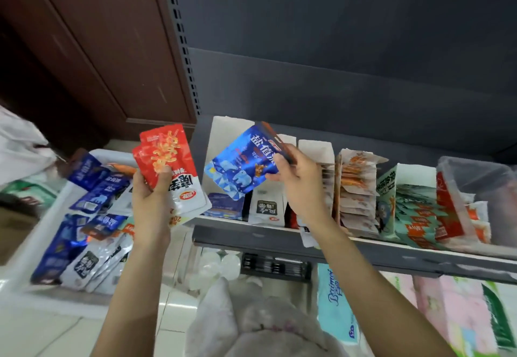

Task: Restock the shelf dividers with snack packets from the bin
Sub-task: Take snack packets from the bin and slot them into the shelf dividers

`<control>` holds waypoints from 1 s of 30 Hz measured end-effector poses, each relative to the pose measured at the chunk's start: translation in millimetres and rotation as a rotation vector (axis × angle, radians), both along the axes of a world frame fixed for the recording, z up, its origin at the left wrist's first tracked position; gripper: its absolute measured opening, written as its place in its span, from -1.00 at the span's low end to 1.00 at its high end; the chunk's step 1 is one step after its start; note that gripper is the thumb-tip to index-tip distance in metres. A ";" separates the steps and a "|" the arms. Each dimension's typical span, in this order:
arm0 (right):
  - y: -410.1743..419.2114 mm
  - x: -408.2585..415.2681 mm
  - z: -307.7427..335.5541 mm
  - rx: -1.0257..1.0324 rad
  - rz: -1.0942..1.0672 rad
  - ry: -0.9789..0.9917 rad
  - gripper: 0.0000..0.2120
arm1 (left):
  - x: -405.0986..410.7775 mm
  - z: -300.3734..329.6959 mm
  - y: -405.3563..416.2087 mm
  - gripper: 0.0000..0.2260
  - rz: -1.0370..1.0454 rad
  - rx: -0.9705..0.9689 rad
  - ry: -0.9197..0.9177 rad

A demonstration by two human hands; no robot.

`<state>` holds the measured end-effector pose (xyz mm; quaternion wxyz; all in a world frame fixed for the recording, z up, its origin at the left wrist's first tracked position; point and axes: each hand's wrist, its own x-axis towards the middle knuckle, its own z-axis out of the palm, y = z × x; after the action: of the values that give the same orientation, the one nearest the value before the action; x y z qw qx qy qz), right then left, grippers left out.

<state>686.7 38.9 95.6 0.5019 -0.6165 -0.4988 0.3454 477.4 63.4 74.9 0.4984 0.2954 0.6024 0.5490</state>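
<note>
Right in the thick of the restock: the right hand (296,177) pinches a blue packet (241,164) by its upper corner and holds it tilted above the leftmost shelf dividers (316,147), while the left hand (152,189) grips a fanned bunch of red-and-white packets (170,166) out in front of the shelf's left end. Judging by the shelf (335,247), the job looks roughly at its midpoint. The slots towards the right already stand packed with orange-printed and green packets, but the left slots sit low, with only a few blue and white packets at the bottom. And the white bin (19,250) at lower left has plenty in it — blue, white and orange packets lying loose in a heap — so there is a good deal left to shelve. The blue packet seems bound for the low slot just below it, where matching blue ones lie. In the way? The tall white cardboard walls of the dividers stand close together, so a tilted packet may catch an edge going in. Around the scene there is a clear plastic tub (481,189) at the shelf's far right, tissue packs (335,300) on the level below, a pale plastic bag (251,323) near the person's front, and a dark wooden cabinet (92,43) beyond the bin.
</note>
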 end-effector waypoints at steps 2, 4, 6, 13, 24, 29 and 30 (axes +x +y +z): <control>8.7 -13.2 -12.1 0.007 0.052 -0.254 -0.81 | -9.1 -2.1 -4.2 -0.68 0.016 -0.009 0.012; 14.3 -23.2 -22.4 0.031 0.156 -0.469 -0.77 | -15.3 -3.5 -7.0 -0.68 0.025 -0.026 0.025; 16.7 -32.6 -28.3 -0.006 0.307 -0.658 -0.74 | -19.0 -2.7 -8.7 -0.69 0.026 -0.044 0.032; 16.4 -39.1 -22.7 -0.236 0.633 -0.916 -0.63 | -16.2 1.5 -9.7 -0.78 -0.003 -0.048 -0.029; -18.5 -23.1 13.3 -0.283 0.231 -0.067 -0.56 | 42.7 14.2 -13.2 -0.62 -0.273 0.113 0.059; -39.9 -12.1 -3.4 -0.247 -0.027 0.246 -0.70 | 87.0 19.0 -18.7 -0.59 -0.393 0.123 -0.006; -44.9 -5.2 -3.9 -0.223 -0.099 0.315 -0.73 | 95.0 19.8 -20.0 -0.60 -0.434 0.122 -0.010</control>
<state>681.4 -6.0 91.7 0.5184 -0.6305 -0.3419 0.4656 572.4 43.4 94.7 0.5889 0.4450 0.4879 0.4660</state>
